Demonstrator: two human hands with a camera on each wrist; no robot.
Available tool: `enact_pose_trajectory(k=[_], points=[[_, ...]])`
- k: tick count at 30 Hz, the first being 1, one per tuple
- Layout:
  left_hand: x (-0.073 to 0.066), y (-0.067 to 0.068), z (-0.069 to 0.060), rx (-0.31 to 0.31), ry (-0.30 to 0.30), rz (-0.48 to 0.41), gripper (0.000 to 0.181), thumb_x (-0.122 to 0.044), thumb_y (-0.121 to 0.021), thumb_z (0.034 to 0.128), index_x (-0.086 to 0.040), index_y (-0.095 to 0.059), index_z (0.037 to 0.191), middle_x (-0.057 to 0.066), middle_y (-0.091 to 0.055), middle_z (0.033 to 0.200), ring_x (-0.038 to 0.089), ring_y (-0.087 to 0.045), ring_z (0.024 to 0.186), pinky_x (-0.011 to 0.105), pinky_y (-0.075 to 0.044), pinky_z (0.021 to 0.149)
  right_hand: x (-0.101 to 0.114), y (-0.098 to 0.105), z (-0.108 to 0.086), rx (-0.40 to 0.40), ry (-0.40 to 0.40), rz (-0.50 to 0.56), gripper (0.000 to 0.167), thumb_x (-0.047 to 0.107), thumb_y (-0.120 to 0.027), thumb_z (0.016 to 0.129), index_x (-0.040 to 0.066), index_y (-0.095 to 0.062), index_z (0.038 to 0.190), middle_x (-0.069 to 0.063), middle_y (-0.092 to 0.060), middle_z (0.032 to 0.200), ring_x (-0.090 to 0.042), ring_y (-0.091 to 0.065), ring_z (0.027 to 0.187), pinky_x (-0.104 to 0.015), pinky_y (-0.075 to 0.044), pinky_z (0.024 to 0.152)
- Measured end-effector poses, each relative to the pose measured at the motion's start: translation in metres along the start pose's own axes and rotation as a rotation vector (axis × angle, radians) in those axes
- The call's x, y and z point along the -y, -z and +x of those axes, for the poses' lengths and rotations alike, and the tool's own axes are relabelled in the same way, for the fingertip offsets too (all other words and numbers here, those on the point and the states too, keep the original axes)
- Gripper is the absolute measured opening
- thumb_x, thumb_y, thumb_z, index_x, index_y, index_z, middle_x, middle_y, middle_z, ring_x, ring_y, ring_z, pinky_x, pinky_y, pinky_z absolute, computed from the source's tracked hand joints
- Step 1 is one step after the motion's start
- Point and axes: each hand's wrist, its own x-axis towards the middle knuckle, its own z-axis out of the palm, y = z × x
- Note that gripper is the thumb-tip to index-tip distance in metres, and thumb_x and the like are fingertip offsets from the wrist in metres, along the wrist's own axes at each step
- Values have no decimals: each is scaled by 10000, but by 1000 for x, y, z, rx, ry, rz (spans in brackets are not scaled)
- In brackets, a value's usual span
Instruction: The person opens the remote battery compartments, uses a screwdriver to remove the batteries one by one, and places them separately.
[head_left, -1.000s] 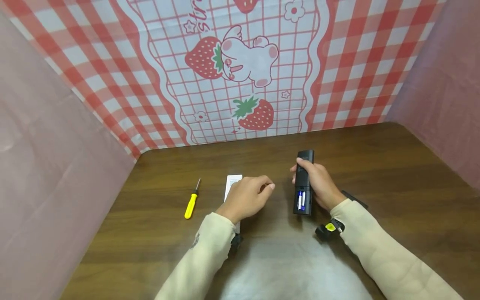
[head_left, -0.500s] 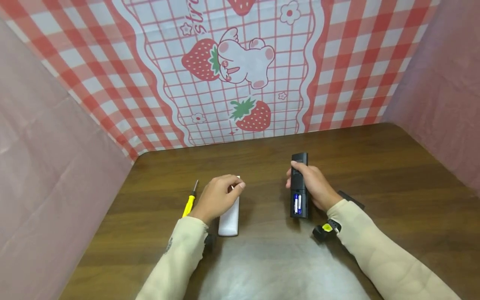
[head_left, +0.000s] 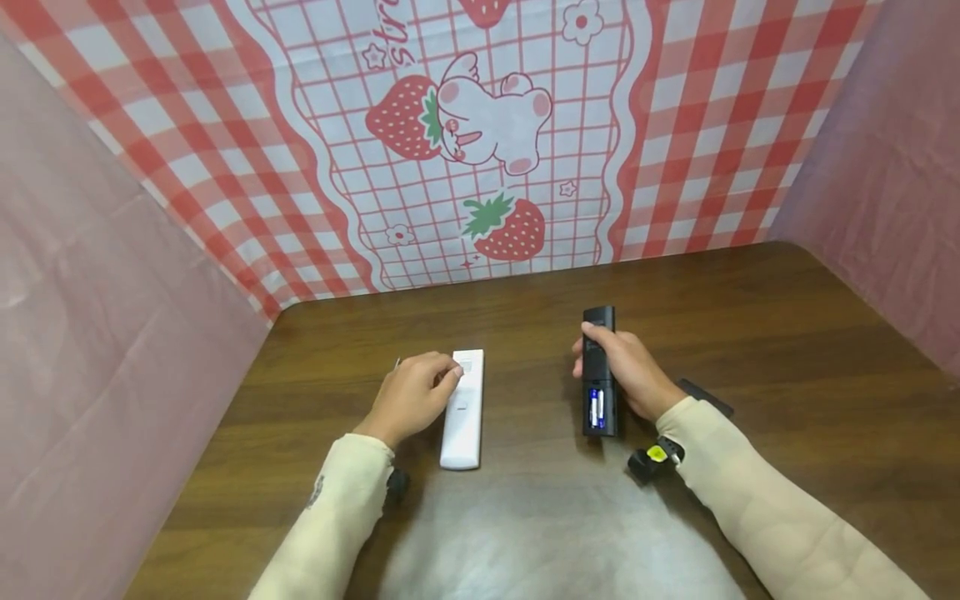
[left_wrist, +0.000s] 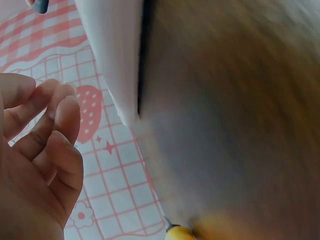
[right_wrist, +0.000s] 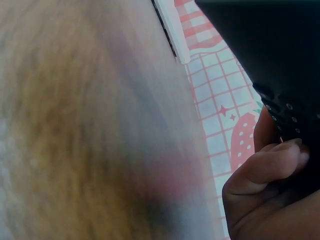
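Note:
My right hand [head_left: 633,371] grips a black remote control [head_left: 598,354], its back facing up and its thumb along the upper part. At the remote's near end the battery compartment is uncovered, with two blue-and-silver batteries [head_left: 596,408] in it. Some of its buttons show in the right wrist view. My left hand [head_left: 412,393] has loosely bent fingers and holds nothing, as the left wrist view [left_wrist: 45,150] shows. It is just left of a white remote control [head_left: 462,417] lying on the table. Behind that hand is a screwdriver, mostly hidden; part of its yellow handle [left_wrist: 179,233] shows in the left wrist view.
A thin black piece [head_left: 705,397] lies beside my right wrist, partly hidden by the sleeve. The brown wooden table [head_left: 525,517] ends at a red-and-white checked cloth [head_left: 480,167] at the back. Pink cloth [head_left: 885,192] hangs at both sides.
My left hand has moved left, off the white remote control and over the screwdriver, which it now mostly hides. The right hand keeps its grip on the black remote control.

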Motion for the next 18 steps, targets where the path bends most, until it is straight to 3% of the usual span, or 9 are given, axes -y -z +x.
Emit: enact_pose_trajectory(k=[5,18], points=[[3,4,-4,9,37,79,174,-273,-600,1000,-175,-734,949,-68,-639,864,121,-539,710,374,-471,685,1,1,-2,6,-3,-5,598,494,-443,1043,-70,-550,1213,-63,-688,832,-202,-634,824,-327,-501,780],[17,14,-11,28,65,177,178,-271,-602,996,-177,-748,952,-66,-645,842,108,-545,673,349,-467,592,-2,0,0,8,4,33,569,459,-462,1044,-84,-552,1188,-73,-679,818,-179,-654,775,-314,-518,741]])
